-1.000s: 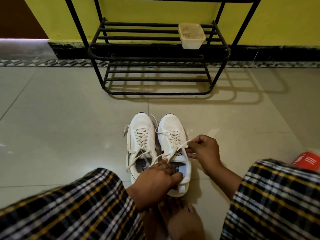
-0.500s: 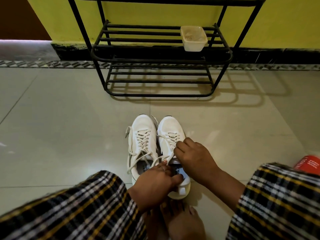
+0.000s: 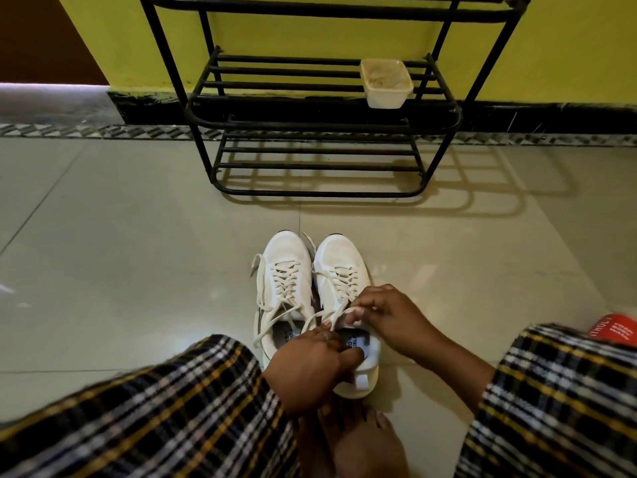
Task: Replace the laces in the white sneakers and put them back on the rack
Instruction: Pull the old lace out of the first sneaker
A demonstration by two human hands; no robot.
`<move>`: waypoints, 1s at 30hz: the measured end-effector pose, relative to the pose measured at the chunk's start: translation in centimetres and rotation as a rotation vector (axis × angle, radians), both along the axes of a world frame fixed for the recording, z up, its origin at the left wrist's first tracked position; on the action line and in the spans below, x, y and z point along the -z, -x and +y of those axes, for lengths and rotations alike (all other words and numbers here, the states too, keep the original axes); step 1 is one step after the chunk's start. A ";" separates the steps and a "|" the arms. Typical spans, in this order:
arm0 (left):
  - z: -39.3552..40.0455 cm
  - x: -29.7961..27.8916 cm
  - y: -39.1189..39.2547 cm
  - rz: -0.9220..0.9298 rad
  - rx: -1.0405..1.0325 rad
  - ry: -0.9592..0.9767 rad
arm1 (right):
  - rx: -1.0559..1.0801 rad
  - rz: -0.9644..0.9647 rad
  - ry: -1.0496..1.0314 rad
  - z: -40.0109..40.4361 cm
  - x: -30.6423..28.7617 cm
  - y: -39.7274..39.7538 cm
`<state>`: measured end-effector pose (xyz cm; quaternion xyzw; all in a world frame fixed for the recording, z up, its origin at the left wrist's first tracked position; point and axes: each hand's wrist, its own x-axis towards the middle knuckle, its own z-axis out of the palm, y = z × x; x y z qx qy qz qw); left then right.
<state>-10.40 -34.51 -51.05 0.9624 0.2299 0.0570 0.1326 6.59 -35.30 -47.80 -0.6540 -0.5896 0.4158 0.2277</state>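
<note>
Pinching lace (image 3: 339,313) with right-hand fingers (image 3: 358,310), left fingers (image 3: 327,339) gripping sneaker collar (image 3: 370,355), bare floor (image 3: 138,270) around

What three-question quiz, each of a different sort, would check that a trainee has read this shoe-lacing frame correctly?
1. True or false: both sneakers are already on the rack.
2. Which sneaker are the hands working on? A) left sneaker B) right sneaker
3. Fill in: the tub sits on the rack's ____ side.

Key:
1. False; both stand on the floor.
2. B; the right hand pinches its lace and the left hand holds the heel end.
3. Right.
</note>
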 end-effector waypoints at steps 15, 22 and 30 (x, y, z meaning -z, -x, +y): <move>0.1 -0.7 -0.4 0.055 0.008 0.001 | 0.110 -0.280 -0.517 0.3 0.6 -3.6; 0.0 0.0 -0.4 0.028 0.014 -0.076 | -0.342 -0.904 -0.661 0.2 1.8 0.4; 0.0 0.4 -0.3 0.003 -0.009 -0.087 | -0.268 -0.977 -0.850 -0.1 2.7 -0.3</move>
